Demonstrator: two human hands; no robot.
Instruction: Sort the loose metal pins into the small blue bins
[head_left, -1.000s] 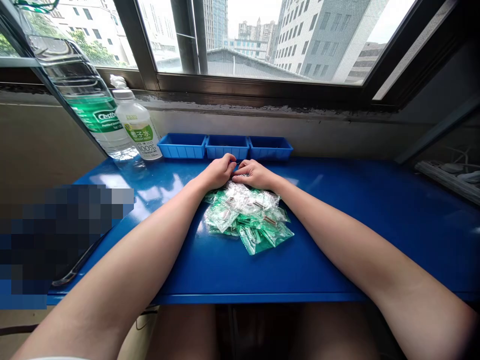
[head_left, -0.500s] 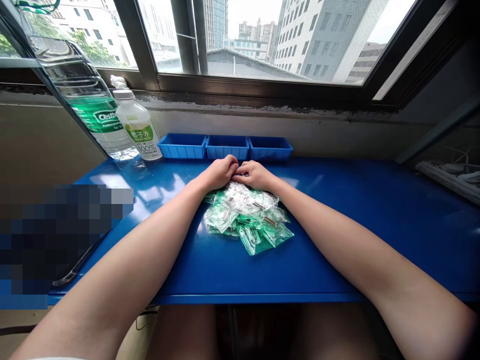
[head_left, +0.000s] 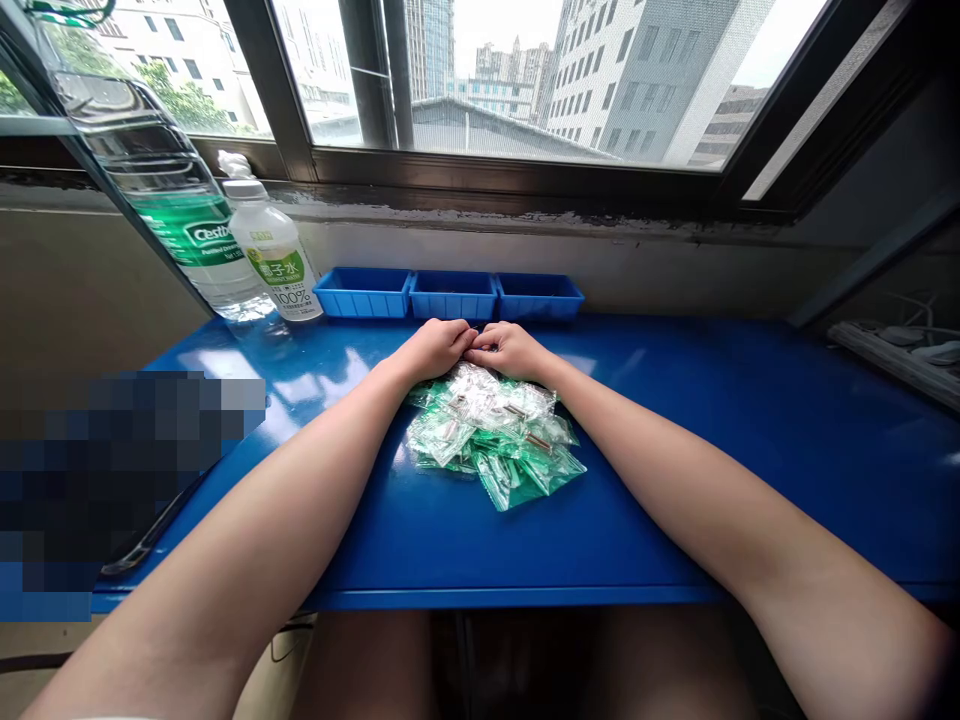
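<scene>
Side by side at the far edge of a pile of small clear and green plastic packets point(head_left: 517, 470), my left hand point(head_left: 441, 346) and my right hand point(head_left: 510, 350) meet with their fingertips together. Both hands have curled fingers. Whatever they pinch between them is too small and too hidden to name. Small metallic pieces show inside some of the packets. Just beyond my hands stand three blue bins: a left bin point(head_left: 364, 297), a middle bin point(head_left: 452, 300) and a right bin point(head_left: 540, 300).
A large water bottle point(head_left: 199, 235) and a smaller coconut-water bottle point(head_left: 277, 265) stand at the back left of the blue table point(head_left: 480, 555). A blurred dark object point(head_left: 112, 480) lies at the left edge. A power strip point(head_left: 896, 350) sits at far right, under the window.
My left fingers have shifted slightly where they meet my right hand. The packets and bins stay in place; the view has moved only a little.
</scene>
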